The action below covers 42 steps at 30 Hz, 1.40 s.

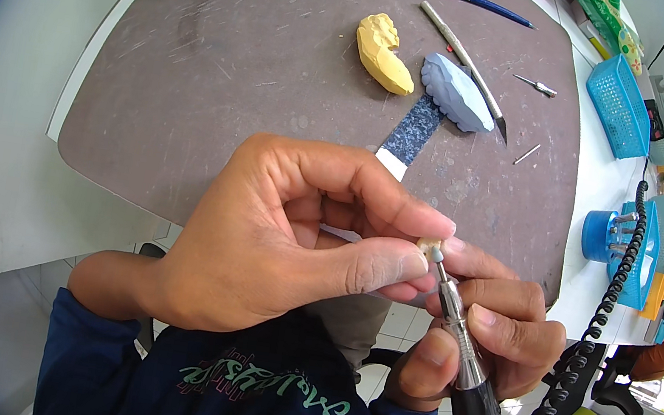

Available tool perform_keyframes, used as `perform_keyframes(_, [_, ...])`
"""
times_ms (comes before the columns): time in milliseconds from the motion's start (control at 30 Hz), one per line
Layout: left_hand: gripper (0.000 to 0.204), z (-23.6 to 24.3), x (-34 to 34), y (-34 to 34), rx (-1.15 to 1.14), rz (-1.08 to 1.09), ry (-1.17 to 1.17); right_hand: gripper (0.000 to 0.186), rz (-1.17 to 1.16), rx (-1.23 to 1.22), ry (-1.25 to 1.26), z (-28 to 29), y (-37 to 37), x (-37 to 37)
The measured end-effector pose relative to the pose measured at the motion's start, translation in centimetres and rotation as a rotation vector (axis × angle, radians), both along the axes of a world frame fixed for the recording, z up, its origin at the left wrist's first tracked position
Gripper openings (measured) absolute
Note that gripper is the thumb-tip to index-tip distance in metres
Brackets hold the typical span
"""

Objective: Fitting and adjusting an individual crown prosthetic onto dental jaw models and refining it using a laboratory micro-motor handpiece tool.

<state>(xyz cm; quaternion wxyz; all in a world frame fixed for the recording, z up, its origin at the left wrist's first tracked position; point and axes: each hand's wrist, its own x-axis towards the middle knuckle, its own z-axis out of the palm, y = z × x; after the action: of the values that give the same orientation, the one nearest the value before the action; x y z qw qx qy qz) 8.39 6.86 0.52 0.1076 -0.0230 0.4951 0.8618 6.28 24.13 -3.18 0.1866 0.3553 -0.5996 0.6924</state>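
Between thumb and index finger, my left hand [275,242] pinches a small tooth-coloured piece [427,244], which looks like a dental crown; the fingertips cover most of it. My right hand [516,325] is wrapped round a dental handpiece [472,373] with a silver neck and black body. The grey grinding tip [437,256] at its end sits against or right beside the small piece. Farther off on the brown mat lie a yellow plaster tooth model [385,54] and a blue-grey plaster model [457,95]. A dark speckled strip with a white end [415,130] pokes out under the blue-grey one.
A craft knife [462,53] touches the blue-grey model. Beyond are a blue pen [487,6], a loose bur [536,86] and a thin pin [528,153]. At right stand blue baskets [619,104] and a round bur holder [600,235]. The handpiece's coiled cord [614,284] hangs nearby.
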Motion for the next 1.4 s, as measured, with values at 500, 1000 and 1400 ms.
perform_keyframes(500, [0.019, -0.26, 0.12, -0.08, -0.026, -0.007, 0.034, 0.033, 0.018, -0.033, -0.013, -0.05, -0.05, -0.04])
perform_keyframes(1000, [0.017, -0.36, 0.11, -0.08, 0.004, -0.005, 0.032, 0.037, 0.036, -0.026, 0.016, -0.16, -0.04, -0.37])
perform_keyframes(1400, [0.016, -0.26, 0.05, -0.07, -0.014, -0.007, 0.035, 0.033, -0.003, -0.051, -0.019, -0.09, -0.36, -0.02])
